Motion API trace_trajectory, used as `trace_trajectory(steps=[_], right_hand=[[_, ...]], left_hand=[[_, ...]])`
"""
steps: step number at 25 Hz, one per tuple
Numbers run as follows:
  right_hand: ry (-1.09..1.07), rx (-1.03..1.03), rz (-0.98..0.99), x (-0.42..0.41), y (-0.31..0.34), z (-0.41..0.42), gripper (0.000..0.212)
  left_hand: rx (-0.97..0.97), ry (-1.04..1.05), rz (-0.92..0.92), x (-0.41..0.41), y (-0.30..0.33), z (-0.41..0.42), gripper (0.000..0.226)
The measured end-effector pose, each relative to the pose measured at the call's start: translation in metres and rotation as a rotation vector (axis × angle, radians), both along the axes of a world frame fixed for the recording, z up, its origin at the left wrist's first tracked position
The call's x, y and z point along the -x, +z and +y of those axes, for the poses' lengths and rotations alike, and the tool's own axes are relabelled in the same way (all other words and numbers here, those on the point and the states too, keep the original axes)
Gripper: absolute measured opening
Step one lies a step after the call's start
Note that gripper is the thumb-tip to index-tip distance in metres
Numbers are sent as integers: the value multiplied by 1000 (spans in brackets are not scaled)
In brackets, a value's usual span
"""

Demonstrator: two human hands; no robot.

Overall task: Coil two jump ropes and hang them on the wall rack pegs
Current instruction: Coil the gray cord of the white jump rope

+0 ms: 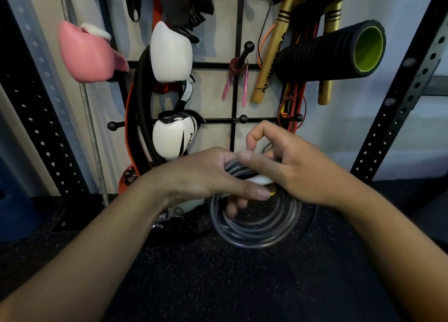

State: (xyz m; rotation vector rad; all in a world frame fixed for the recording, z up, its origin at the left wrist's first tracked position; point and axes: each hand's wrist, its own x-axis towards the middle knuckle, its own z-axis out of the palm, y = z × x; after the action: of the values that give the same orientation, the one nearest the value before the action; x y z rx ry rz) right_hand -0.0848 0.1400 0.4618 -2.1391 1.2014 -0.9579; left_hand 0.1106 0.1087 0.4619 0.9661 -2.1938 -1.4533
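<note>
Head view is showing both hands meeting in front of a black wire-grid wall rack (236, 64) with ball-tipped pegs, working on a coiled grey rubbery jump rope (257, 224). The left hand (206, 176) is gripping the top of the coil, its fingers curling through the loops from the left. The right hand (286, 161) is pinching the strands from above with thumb and forefinger, beside a pale handle end that is poking out between the 2 hands. The rest of the coil is hanging below the hands in several round loops, over the dark speckled floor.

Judging by this, rope 2 is being finished: a thin dark-red jump rope with pink handles (238, 76) is already hanging on an upper peg, so 1 of the 2 looks done. The coiling appears nearly complete, with the handles being tucked or gathered at the top.

Next, the move probably calls for keeping the loops bunched in 1 grip and lifting the coil onto a free black ball-tipped peg (243, 118), just above the right hand.
</note>
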Motion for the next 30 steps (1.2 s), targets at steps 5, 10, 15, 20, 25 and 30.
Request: trace_trajectory(steps=[5, 10, 15, 20, 25, 30], right_hand=[[-142, 44, -212, 5, 5, -4, 46], [-191, 57, -184, 8, 5, 1, 52], [-312, -70, -458, 26, -14, -10, 46], [29, -391, -682, -19, -40, -4, 70], [-120, -212, -665, -51, -47, 7, 55], [-279, -223, -840, -51, -38, 13, 14]], left_hand=[[61, 74, 165, 6, -4, -6, 38], [177, 131, 231, 8, -11, -11, 40], [-227, 329, 978, 16, -9, -12, 20], [-374, 575, 1183, 41, -22, -4, 39], [-132, 955, 997, 42, -32, 4, 37], [-46, 855, 978, 47, -42, 10, 31]])
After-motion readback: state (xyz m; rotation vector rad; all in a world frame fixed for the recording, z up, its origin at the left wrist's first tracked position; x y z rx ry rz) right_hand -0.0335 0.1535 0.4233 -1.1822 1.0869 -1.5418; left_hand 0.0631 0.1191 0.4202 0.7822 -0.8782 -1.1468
